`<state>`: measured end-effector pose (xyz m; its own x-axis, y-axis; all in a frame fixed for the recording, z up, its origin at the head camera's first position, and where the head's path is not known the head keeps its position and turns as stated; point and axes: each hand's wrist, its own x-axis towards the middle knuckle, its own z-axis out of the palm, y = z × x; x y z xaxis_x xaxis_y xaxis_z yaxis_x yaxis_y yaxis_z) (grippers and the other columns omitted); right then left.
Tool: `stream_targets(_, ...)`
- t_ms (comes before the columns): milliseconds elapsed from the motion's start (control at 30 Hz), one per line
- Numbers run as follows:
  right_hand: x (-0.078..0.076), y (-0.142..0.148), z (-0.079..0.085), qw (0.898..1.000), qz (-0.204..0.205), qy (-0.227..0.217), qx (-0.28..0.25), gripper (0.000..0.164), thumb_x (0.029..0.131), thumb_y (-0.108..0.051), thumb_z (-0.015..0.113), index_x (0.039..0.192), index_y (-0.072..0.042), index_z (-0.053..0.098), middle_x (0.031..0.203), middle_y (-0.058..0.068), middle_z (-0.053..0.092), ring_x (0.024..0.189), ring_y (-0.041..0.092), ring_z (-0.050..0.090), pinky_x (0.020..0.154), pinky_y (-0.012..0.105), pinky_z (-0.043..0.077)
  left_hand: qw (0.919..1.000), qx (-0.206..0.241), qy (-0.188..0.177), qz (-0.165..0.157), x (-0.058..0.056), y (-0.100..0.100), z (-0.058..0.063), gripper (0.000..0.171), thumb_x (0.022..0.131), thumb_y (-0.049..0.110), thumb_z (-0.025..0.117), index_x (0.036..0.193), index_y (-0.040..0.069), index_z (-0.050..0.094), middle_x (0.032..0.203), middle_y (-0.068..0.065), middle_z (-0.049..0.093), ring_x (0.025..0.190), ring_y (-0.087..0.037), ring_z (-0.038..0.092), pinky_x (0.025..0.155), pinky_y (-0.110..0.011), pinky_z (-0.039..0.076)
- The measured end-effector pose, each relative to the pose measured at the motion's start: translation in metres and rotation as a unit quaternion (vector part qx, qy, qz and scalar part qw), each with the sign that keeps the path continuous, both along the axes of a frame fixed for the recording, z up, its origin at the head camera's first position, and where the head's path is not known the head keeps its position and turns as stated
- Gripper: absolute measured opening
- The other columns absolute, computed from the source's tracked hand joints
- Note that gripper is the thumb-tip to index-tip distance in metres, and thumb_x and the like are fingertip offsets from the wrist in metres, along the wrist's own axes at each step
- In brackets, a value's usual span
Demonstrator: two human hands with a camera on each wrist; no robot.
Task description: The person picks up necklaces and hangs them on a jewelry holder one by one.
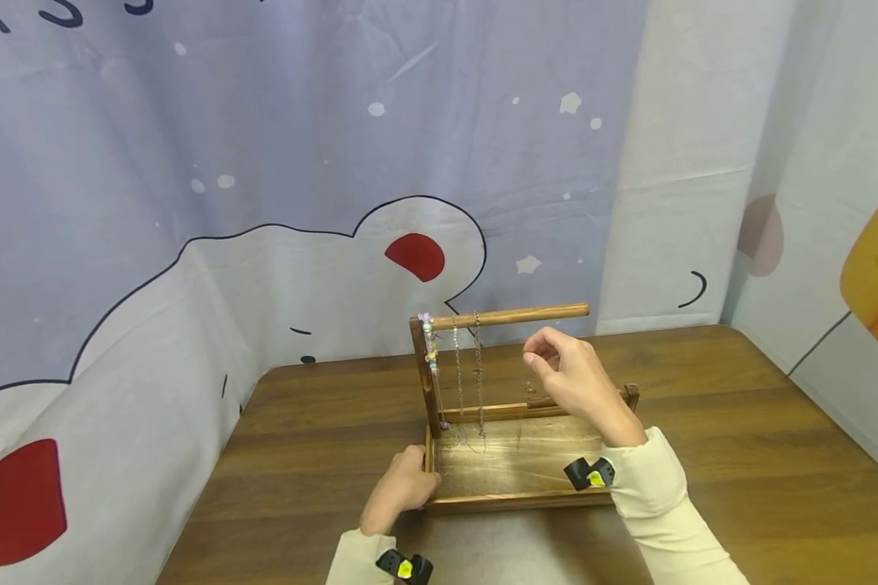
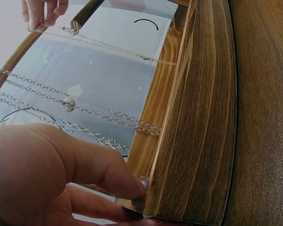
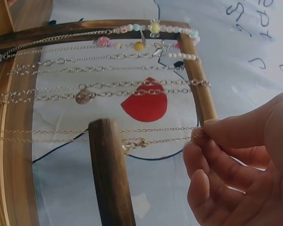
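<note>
A wooden jewellery stand (image 1: 519, 500) with a tray base stands on the table. From its upper bar (image 1: 534, 313) hang a colourful beaded necklace (image 3: 153, 29), a chain with white beads (image 3: 183, 56) and a silver chain necklace (image 3: 132, 84) with a round pendant. My right hand (image 1: 578, 378) pinches a thin gold chain necklace (image 3: 167, 140) between thumb and fingertips, right by the upper bar's free end. The chain is drawn taut down toward the tray. My left hand (image 1: 406, 479) grips the tray's left front corner, thumb against the inner side of the wall.
A shorter wooden post (image 3: 111, 174) rises at the stand's right side. The brown wooden table (image 1: 322, 431) spreads around the stand. Behind hangs a printed curtain (image 1: 300, 284), and another printed cloth (image 1: 805, 244) hangs at the right.
</note>
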<state>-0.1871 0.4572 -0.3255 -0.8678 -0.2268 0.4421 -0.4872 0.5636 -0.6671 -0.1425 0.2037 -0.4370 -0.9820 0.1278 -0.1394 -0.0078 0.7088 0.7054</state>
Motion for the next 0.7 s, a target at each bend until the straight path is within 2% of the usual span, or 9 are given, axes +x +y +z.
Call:
stream_targets(533,-0.002,0.023,0.001,0.999,-0.035,0.029,-0.013,0.004,0.088,-0.009,0.056,0.092,-0.008,0.059,0.081,0.005,0.061,0.071,0.016,0.057,0.063,0.026,0.048,1.0000,-0.002,0.007,-0.002,0.000,0.000,-0.001,0.022,0.074,0.004,0.055,0.093,-0.008,0.055,0.066,-0.009,0.053,0.048,-0.018,0.053,0.043,-0.030,0.043)
stream_targets(700,-0.003,0.029,0.002,0.998,-0.045,0.038,-0.022,0.004,0.088,-0.007,0.056,0.091,-0.007,0.058,0.079,0.007,0.062,0.068,0.016,0.058,0.058,0.023,0.046,1.0000,-0.005,0.003,0.000,0.000,0.000,0.000,0.023,0.075,0.004,0.055,0.094,-0.008,0.055,0.066,-0.009,0.053,0.048,-0.018,0.053,0.043,-0.031,0.043)
